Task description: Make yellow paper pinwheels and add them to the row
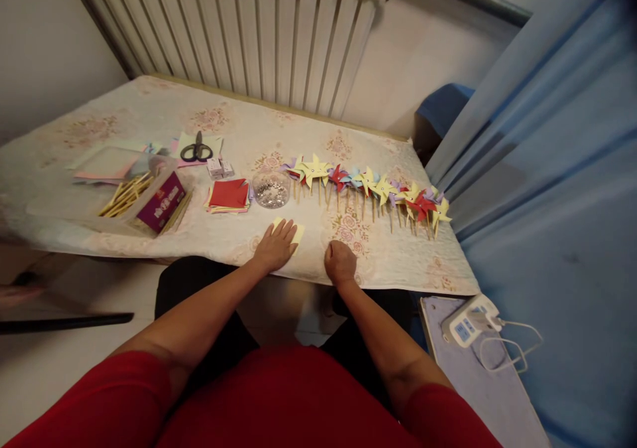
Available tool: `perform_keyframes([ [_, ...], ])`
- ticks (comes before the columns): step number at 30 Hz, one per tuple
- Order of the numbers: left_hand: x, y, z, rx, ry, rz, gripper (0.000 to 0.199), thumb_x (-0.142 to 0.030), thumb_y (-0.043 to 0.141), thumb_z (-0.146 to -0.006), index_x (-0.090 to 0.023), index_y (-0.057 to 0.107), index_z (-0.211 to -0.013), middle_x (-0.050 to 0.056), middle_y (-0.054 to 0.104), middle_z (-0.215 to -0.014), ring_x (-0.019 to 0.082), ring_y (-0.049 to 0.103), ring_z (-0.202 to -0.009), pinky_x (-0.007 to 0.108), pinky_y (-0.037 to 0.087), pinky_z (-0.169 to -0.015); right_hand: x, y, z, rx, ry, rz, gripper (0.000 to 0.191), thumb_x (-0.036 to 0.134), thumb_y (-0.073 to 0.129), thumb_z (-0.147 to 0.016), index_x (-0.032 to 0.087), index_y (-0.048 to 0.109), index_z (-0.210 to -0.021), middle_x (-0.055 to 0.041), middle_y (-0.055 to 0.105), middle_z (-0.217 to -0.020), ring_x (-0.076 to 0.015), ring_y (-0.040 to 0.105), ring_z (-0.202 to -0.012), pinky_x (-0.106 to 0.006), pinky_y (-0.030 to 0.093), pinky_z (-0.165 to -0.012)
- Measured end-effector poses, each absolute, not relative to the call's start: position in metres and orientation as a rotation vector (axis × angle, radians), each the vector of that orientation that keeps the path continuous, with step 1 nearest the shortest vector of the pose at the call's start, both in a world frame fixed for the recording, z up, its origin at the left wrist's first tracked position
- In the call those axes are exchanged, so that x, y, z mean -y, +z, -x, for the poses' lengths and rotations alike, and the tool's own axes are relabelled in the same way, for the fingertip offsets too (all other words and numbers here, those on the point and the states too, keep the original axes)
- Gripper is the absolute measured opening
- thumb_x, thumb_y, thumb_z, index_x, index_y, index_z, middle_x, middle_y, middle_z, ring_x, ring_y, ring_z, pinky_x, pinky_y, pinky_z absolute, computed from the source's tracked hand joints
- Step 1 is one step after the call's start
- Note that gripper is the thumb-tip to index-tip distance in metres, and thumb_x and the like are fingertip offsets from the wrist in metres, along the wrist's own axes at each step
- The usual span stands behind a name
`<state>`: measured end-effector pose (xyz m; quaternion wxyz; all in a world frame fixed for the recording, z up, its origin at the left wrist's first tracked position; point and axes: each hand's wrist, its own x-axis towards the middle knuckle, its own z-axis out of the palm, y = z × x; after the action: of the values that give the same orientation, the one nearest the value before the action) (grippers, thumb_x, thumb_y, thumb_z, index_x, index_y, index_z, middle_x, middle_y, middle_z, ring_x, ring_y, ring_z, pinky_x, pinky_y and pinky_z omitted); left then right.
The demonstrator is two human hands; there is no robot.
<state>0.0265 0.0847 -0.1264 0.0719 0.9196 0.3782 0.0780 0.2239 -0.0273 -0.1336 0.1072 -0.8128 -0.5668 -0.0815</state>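
Observation:
My left hand (276,245) lies flat with its fingers stretched over a yellow paper square (299,233) near the table's front edge. To its right, my right hand (341,262) rests on the tablecloth as a closed fist; whether anything is inside the fingers is hidden. Beyond my left hand stands a clear round dish (271,190) of small shiny metal pieces. A stack of cut paper with a red sheet (229,194) on top lies left of the dish. Finished paper pinwheels (368,181) on sticks form a long row at the right.
A plastic box (162,202) with wooden sticks (127,192) stands at the left, near coloured paper sheets (107,164). Black-handled scissors (198,149) lie on paper beside small white boxes (219,168). A power strip (470,320) with a cable sits on a lower surface at right, beside a blue curtain (557,202).

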Motion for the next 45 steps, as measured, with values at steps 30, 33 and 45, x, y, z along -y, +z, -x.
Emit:
perform_keyframes([
  [30, -0.072, -0.119, -0.016, -1.362, 0.045, -2.667, 0.07, -0.05, 0.034, -0.099, -0.013, 0.032, -0.159, 0.014, 0.02, -0.169, 0.03, 0.014, -0.157, 0.054, 0.013, -0.125, 0.027, -0.146, -0.227, 1.637, -0.445, 2.188, 0.019, 0.016, 0.049, -0.095, 0.019, 0.06, -0.079, -0.0049, 0.062, -0.077, -0.0183, 0.05, -0.074, -0.031, 0.027, -0.065],
  [33, -0.078, -0.117, -0.015, -1.35, 0.023, -2.655, 0.076, -0.054, 0.036, -0.098, -0.01, 0.029, -0.159, 0.015, 0.018, -0.169, 0.03, 0.012, -0.158, 0.054, 0.011, -0.125, 0.027, -0.147, -0.227, 1.623, -0.451, 2.204, 0.019, 0.017, 0.049, -0.095, 0.019, 0.06, -0.08, -0.0048, 0.063, -0.077, -0.0184, 0.05, -0.073, -0.031, 0.026, -0.064],
  [45, -0.096, -0.111, -0.02, -1.355, -0.104, -2.572, 0.092, -0.067, 0.04, -0.091, -0.009, 0.022, -0.161, 0.018, 0.008, -0.17, 0.034, 0.003, -0.158, 0.057, 0.007, -0.124, 0.028, -0.146, -0.228, 1.637, -0.455, 2.21, 0.018, 0.017, 0.049, -0.095, 0.019, 0.06, -0.08, -0.005, 0.063, -0.078, -0.0183, 0.051, -0.075, -0.03, 0.027, -0.065],
])
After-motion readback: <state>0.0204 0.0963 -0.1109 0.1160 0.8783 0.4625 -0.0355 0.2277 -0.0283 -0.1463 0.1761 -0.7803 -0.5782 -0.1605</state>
